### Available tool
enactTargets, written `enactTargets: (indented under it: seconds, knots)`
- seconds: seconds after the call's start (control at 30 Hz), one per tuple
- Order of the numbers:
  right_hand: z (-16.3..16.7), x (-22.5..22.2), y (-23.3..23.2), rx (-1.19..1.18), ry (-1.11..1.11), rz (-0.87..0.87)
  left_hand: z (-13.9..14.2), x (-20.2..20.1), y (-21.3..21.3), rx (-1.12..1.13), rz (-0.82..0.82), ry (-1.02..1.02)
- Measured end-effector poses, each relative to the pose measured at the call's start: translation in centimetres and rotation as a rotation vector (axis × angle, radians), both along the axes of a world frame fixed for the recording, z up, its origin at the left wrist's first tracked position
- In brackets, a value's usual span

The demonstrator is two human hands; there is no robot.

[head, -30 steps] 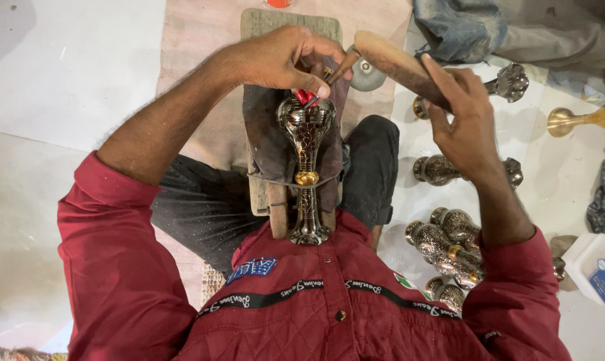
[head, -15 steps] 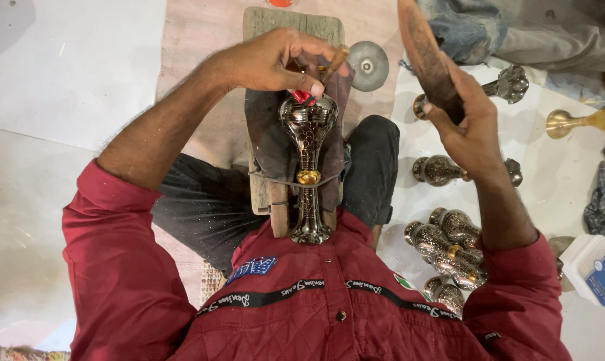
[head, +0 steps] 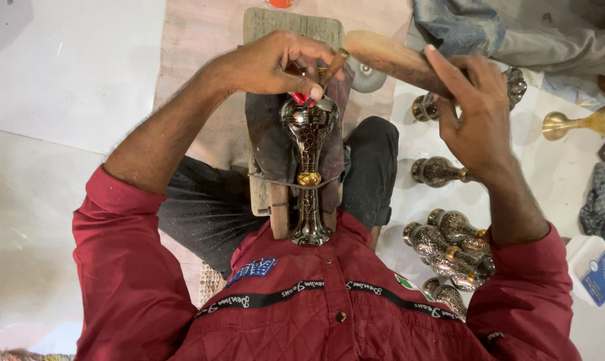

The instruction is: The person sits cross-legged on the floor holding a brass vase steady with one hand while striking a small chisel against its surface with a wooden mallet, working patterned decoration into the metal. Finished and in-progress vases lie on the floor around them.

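While the engraved metal vase (head: 308, 167) lies lengthwise on a dark pad over a wooden block (head: 292, 27) in the person's lap, its foot toward the red shirt and its bowl-shaped top away, the left hand (head: 269, 63) sits over the top end. Left fingers (head: 309, 90) are narrowly pinched around a thin chisel (head: 332, 67), whose tip meets the vase near a small red piece at the rim. The right hand (head: 473, 113) is raised to the right of the vase, fingers wrapped around a wooden mallet (head: 389, 59) held above and apart from the chisel head. More vases (head: 449, 247) of the same kind lie on the floor just right of the knee. A brass vase (head: 583, 122) lies further right.
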State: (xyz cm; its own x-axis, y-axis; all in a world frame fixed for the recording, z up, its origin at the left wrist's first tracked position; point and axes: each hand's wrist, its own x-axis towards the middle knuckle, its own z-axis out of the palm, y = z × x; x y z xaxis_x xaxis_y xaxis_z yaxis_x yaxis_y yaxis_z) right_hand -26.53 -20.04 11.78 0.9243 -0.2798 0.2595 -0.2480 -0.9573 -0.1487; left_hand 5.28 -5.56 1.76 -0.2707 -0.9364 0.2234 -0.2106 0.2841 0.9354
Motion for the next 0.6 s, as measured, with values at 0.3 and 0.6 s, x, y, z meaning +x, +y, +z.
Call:
enactTargets:
  seconds: [0.3, 0.6]
  knots:
    - [0.4, 0.1, 0.7, -0.128, 0.088, -0.052, -0.3, 0.0, 0.9, 0.025, 0.084, 0.019]
    - [0.2, -0.1, -1.0, 0.277, -0.079, 0.012, -1.1, 0.4, 1.4, 0.043, 0.008, 0.145]
